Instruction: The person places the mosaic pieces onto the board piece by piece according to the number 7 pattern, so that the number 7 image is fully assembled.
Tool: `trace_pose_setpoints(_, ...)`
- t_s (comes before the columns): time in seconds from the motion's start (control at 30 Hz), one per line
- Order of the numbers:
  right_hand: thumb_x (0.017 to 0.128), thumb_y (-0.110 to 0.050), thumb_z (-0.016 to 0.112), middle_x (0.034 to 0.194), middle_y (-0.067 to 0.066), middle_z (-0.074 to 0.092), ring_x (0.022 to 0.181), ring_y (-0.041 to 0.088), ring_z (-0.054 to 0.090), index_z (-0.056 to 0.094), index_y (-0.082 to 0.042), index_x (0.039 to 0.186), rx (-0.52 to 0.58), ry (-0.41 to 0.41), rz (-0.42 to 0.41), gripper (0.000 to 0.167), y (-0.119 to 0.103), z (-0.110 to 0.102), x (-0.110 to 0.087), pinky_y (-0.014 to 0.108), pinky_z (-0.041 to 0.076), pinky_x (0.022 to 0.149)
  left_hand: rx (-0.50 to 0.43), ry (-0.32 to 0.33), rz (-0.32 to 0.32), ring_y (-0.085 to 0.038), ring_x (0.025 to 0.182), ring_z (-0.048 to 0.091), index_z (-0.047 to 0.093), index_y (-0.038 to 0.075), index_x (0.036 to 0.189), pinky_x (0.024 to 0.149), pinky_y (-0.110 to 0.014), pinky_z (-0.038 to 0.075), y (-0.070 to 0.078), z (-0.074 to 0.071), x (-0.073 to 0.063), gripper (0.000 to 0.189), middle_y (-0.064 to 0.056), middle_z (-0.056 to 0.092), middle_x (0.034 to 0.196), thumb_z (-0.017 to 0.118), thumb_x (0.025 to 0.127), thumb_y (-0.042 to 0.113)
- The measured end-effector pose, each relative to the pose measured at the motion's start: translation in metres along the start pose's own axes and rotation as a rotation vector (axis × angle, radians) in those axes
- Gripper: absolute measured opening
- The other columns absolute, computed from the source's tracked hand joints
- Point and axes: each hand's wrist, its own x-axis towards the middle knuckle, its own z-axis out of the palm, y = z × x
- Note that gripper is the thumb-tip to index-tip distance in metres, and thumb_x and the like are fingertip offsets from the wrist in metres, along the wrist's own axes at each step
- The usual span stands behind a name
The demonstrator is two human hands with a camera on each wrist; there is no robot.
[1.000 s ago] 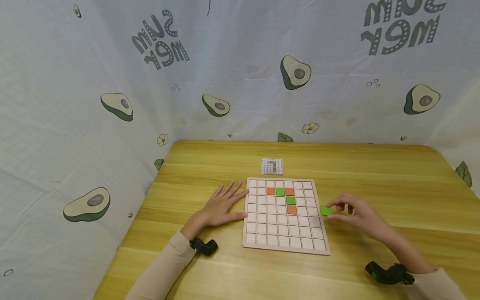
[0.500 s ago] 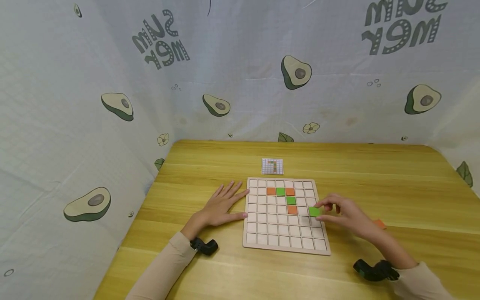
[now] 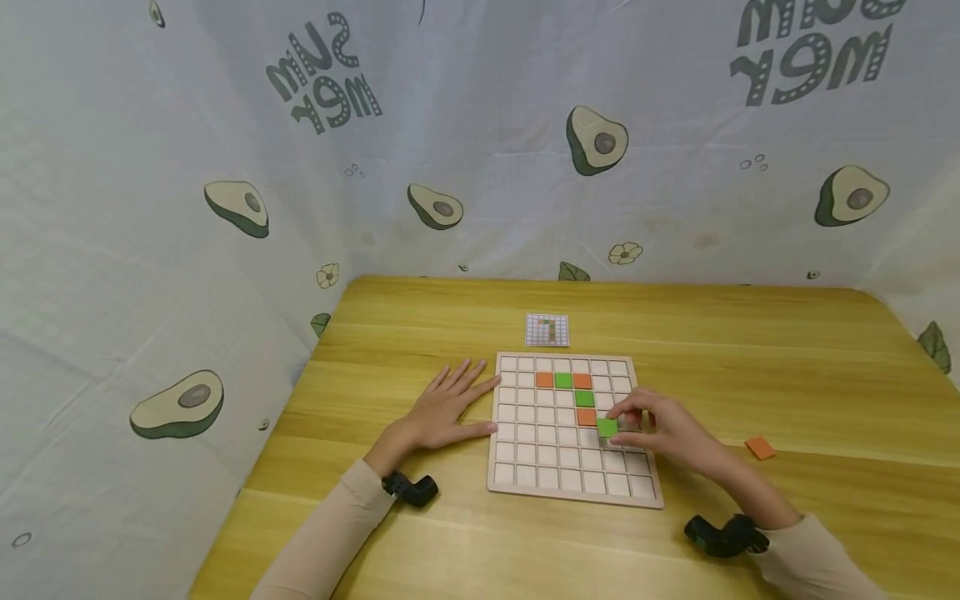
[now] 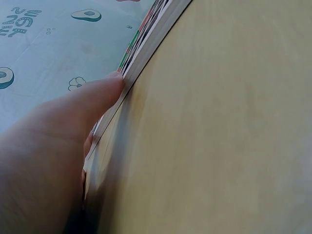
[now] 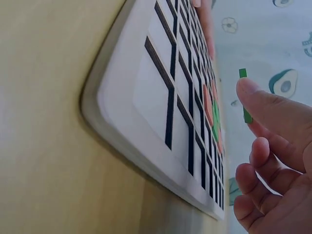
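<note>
A pale wooden grid board [image 3: 525, 476] lies on the table, with orange and green square tiles set in some of its cells. Three tiles run in a row near the top, and a green tile [image 3: 584, 398] and an orange tile [image 3: 586, 417] continue downward from the row's right end. My right hand [image 3: 663, 429] pinches a green tile [image 3: 607, 427] between thumb and forefinger, above the board; the right wrist view shows this tile [image 5: 245, 96] edge-on, raised off the grid. My left hand [image 3: 438, 417] lies spread flat on the table, thumb and a fingertip touching the board's left edge.
Behind the board lies a small printed card [image 3: 547, 330] with a coloured grid pattern. A loose orange tile [image 3: 760, 447] rests on the wooden table [image 3: 750, 358] right of the board. An avocado-print curtain [image 3: 495, 167] hangs behind the table.
My right hand has carried the green tile leftward from beside the board's right edge to over its cells. The loose orange tile has come out from behind the right arm. My left hand stays put.
</note>
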Motion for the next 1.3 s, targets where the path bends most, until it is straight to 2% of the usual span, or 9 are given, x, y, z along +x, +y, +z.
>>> trace_pose_setpoints(0.13,0.078,-0.005,0.085,0.08,0.003,0.051,0.072,0.019,0.046,0.071,-0.007,0.096,0.027,-0.014,0.006,0.022,0.002,0.007,0.003,0.026,0.039,0.057,-0.001,0.002,0.002,-0.024,0.152,-0.005,0.014,0.033,0.161,0.12,-0.047,-0.006,0.0,0.0,0.0,0.079,-0.002,0.001,0.167,0.039,0.096,0.07)
trace_pose_setpoints(0.47,0.077,-0.007,0.086,0.08,0.003,0.05,0.074,0.014,0.045,0.071,0.0,0.096,0.053,-0.041,0.12,0.025,-0.002,0.016,0.007,0.023,0.038,0.059,0.004,-0.001,0.003,-0.024,0.152,-0.006,0.012,0.034,0.161,0.12,-0.047,-0.005,0.0,0.0,0.001,0.08,-0.002,0.001,0.167,0.038,0.096,0.071)
trace_pose_setpoints(0.8,0.074,-0.008,0.088,0.077,0.002,0.049,0.072,0.014,0.044,0.071,-0.002,0.091,0.021,-0.029,0.138,0.025,-0.002,0.022,0.01,0.023,0.038,0.06,-0.002,-0.007,-0.004,-0.024,0.152,-0.005,0.012,0.035,0.161,0.12,-0.047,-0.005,0.001,-0.002,0.0,0.079,-0.002,0.0,0.168,0.039,0.096,0.07)
trace_pose_setpoints(1.3,0.073,-0.01,0.089,0.077,0.002,0.05,0.071,0.016,0.044,0.072,-0.003,0.092,0.036,-0.028,0.169,0.027,-0.004,0.024,0.012,0.024,0.036,0.059,-0.01,0.012,0.008,-0.027,0.152,-0.003,0.017,0.031,0.161,0.12,-0.049,-0.003,0.002,-0.003,-0.001,0.079,-0.004,0.004,0.167,0.041,0.096,0.069)
